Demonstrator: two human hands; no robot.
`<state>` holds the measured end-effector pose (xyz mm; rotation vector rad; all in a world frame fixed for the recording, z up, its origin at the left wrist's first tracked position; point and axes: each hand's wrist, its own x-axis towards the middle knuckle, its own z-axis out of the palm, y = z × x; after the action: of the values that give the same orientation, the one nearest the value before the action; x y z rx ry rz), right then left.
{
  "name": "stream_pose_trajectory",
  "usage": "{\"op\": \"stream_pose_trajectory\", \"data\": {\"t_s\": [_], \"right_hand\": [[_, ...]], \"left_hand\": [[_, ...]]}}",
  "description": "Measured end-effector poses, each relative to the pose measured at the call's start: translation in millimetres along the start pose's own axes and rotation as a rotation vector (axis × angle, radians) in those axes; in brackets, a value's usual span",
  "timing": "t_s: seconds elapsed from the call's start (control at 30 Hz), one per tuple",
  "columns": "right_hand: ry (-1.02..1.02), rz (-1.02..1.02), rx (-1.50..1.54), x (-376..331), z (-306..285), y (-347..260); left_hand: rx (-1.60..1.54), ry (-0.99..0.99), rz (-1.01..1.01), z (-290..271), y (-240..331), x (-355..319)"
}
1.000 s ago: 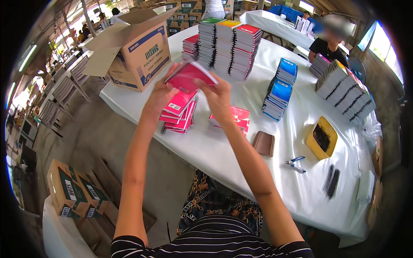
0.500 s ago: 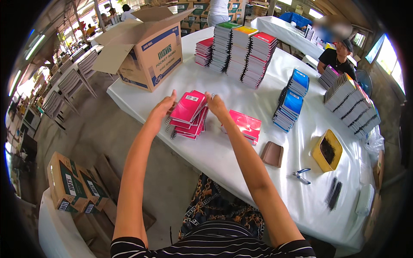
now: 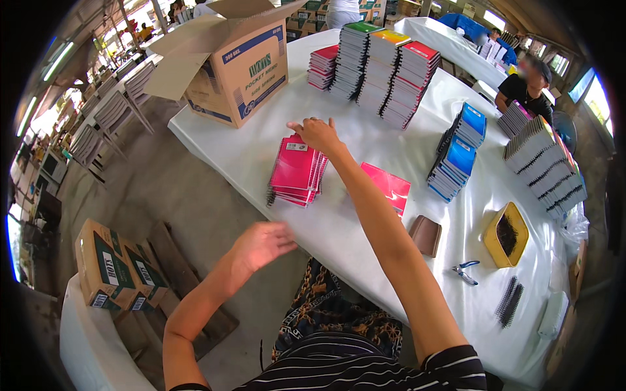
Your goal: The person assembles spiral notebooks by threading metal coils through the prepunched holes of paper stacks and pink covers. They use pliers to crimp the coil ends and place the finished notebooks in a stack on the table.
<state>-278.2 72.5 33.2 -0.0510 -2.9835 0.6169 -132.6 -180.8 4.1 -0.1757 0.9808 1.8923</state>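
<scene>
A pink stack of spiral notebooks (image 3: pixel 298 171) lies near the table's front edge, its edges slightly uneven. My right hand (image 3: pixel 317 135) is at the far end of that stack, palm down and fingers stretched out along the top edge; it grips nothing that I can see. My left hand (image 3: pixel 264 245) hangs in the air in front of the table edge, empty, with its fingers extended and a little blurred. Beside my right forearm lies a smaller pile of pink notebooks (image 3: pixel 388 185), partly covered by the arm.
An open cardboard box (image 3: pixel 251 75) stands at the far left. Tall notebook stacks (image 3: pixel 380 68), blue notebooks (image 3: pixel 458 155) and grey-edged stacks (image 3: pixel 544 166) are farther off. Right lie a brown holder (image 3: pixel 426 235), pliers (image 3: pixel 465 272), a yellow tub (image 3: pixel 497 246) and black coils (image 3: pixel 509 302). A co-worker (image 3: pixel 527 91) sits opposite.
My left hand has left the pink stack and moved back toward me, off the table. My right hand has shifted to the stack's far edge. The stack looks more even.
</scene>
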Motion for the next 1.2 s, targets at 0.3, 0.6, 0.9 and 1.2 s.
{"op": "stream_pose_trajectory", "data": {"t_s": [0.3, 0.6, 0.9, 1.2], "right_hand": [[-0.222, 0.01, 0.065, 14.9, 10.6, -4.7], [0.387, -0.092, 0.078, -27.3, 8.4, 38.4], [0.24, 0.323, 0.991, -159.4, 47.2, -4.3], [0.122, 0.251, 0.944, -147.2, 66.4, -19.6]], "left_hand": [[-0.185, -0.037, 0.106, 4.1, 51.0, 75.1], [0.157, -0.099, -0.062, 14.9, 50.8, 34.8], [0.837, 0.23, 0.322, -38.2, 134.6, 108.9], [0.853, 0.218, 0.237, -14.6, 117.4, 125.5]]}}
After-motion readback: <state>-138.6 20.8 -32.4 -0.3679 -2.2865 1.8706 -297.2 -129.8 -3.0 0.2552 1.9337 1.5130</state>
